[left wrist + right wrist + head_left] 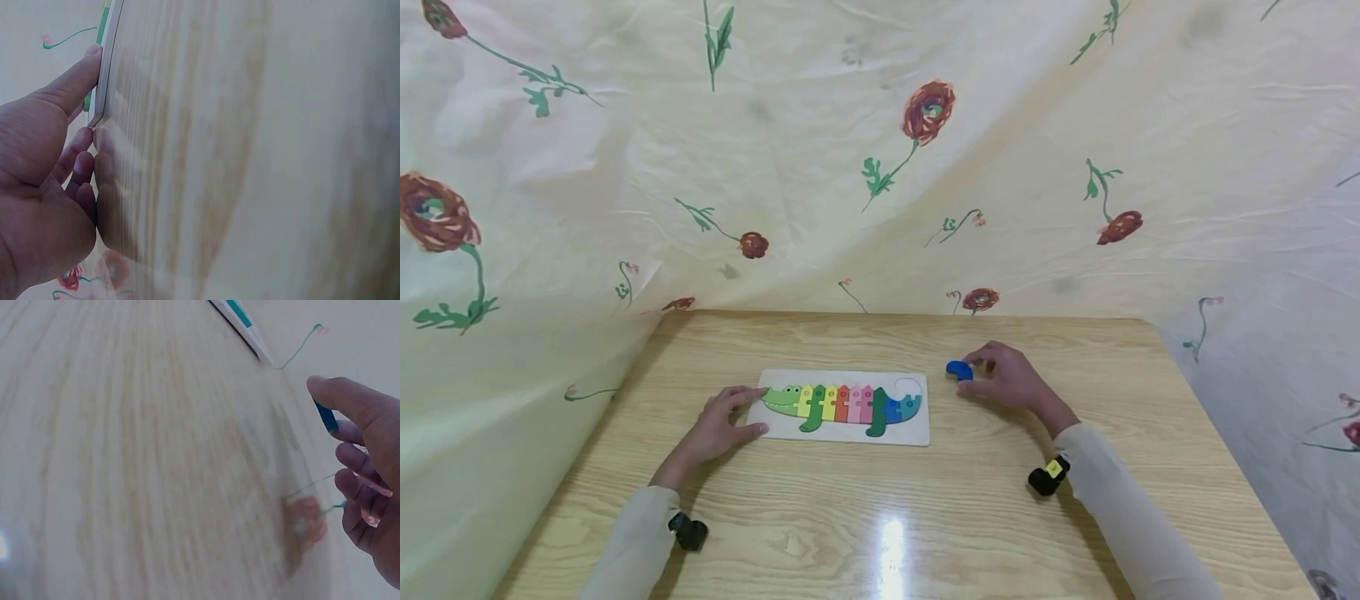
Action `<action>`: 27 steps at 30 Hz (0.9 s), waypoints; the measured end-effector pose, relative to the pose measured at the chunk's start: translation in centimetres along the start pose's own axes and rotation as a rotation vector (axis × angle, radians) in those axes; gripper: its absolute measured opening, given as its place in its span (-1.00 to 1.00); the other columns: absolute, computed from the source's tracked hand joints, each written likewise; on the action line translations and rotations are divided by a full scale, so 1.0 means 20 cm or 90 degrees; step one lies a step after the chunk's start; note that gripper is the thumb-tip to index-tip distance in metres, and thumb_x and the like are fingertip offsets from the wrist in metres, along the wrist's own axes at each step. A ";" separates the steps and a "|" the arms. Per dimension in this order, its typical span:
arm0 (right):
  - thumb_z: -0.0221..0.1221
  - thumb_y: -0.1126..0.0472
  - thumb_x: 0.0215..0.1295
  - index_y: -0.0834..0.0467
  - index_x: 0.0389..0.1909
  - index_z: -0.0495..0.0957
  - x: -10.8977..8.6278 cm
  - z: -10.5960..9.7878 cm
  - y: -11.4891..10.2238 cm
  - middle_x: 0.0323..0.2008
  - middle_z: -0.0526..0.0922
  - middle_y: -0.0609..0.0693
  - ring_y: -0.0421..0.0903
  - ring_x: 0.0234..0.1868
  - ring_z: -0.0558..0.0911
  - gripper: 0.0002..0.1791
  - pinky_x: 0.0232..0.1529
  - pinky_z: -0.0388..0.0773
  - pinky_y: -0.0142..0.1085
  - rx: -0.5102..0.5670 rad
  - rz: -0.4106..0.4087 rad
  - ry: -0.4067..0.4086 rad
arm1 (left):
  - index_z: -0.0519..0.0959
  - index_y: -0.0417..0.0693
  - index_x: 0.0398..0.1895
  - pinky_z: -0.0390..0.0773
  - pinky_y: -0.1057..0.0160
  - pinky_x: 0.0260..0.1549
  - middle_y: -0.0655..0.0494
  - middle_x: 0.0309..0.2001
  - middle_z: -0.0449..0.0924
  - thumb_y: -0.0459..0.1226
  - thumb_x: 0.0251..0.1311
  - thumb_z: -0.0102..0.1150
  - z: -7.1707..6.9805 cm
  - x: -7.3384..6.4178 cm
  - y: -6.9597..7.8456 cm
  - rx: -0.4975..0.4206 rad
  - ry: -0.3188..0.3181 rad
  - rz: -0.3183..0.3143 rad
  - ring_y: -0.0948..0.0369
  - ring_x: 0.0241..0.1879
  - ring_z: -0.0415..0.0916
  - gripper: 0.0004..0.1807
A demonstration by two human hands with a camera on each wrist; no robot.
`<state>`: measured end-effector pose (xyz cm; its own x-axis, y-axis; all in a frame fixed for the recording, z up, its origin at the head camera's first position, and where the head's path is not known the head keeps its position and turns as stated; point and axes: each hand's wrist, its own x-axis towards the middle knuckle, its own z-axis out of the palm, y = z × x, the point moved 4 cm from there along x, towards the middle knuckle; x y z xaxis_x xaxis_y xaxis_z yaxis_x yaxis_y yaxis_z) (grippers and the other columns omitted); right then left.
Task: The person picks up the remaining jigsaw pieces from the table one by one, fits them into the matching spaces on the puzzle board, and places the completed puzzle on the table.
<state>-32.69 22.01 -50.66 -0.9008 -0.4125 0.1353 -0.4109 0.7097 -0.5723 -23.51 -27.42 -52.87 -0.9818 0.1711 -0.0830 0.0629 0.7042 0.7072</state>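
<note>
A white board with a crocodile puzzle (pixel 850 432) lies flat on the table, its coloured pieces in a row from the green head (pixel 782 401) to blue pieces on the right. A bare curled tail-shaped outline shows at its upper right. My left hand (pixel 718 429) rests at the board's left end, index finger extended to the crocodile's head and thumb at the edge. Right of the board, my right hand (pixel 1006 379) pinches a curved blue puzzle piece (pixel 957 368) between thumb and fingers. The right wrist view shows this blue piece (pixel 324 416) edge-on, above the table.
The wooden table (pixel 820 517) stretches in front of the board and to both sides. A flower-printed cloth (pixel 790 158) hangs behind it and along the sides. Each sleeve cuff carries a small black wrist camera (pixel 688 532).
</note>
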 end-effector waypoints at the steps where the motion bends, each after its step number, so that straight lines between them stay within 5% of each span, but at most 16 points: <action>1: 0.52 -0.07 0.11 0.14 0.02 0.73 0.00 0.00 -0.01 -0.19 0.64 -0.04 -0.04 -0.18 0.56 -0.48 -0.19 0.52 -0.18 0.001 -0.006 0.002 | 0.41 0.06 0.48 0.20 -0.40 0.27 -0.24 0.44 0.25 -0.09 0.22 0.44 0.00 0.00 0.00 -0.002 -0.001 -0.002 -0.24 0.35 0.15 -0.25; 14: 0.53 0.05 0.12 0.14 -0.01 0.74 0.04 -0.02 -0.15 -0.17 0.63 0.08 0.01 -0.19 0.58 -0.56 -0.27 0.53 -0.22 0.029 -0.057 0.015 | 0.44 0.03 0.46 0.24 -0.39 0.24 -0.29 0.42 0.27 -0.06 0.22 0.43 0.00 0.00 0.01 0.005 0.004 0.013 -0.27 0.33 0.19 -0.26; 27: 0.51 0.00 0.13 0.11 -0.01 0.75 0.09 0.08 -0.23 -0.17 0.61 -0.01 -0.06 -0.19 0.54 -0.56 -0.28 0.54 -0.24 0.049 -0.065 -0.009 | 0.44 0.02 0.45 0.23 -0.39 0.23 -0.30 0.42 0.28 -0.05 0.22 0.43 0.00 0.01 0.00 0.006 0.007 0.018 -0.27 0.32 0.19 -0.27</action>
<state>-32.29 17.07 -49.02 -0.8529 -0.4885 0.1843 -0.4875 0.6187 -0.6161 -23.62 -27.36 -52.78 -0.9815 0.1834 -0.0548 0.0926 0.7055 0.7026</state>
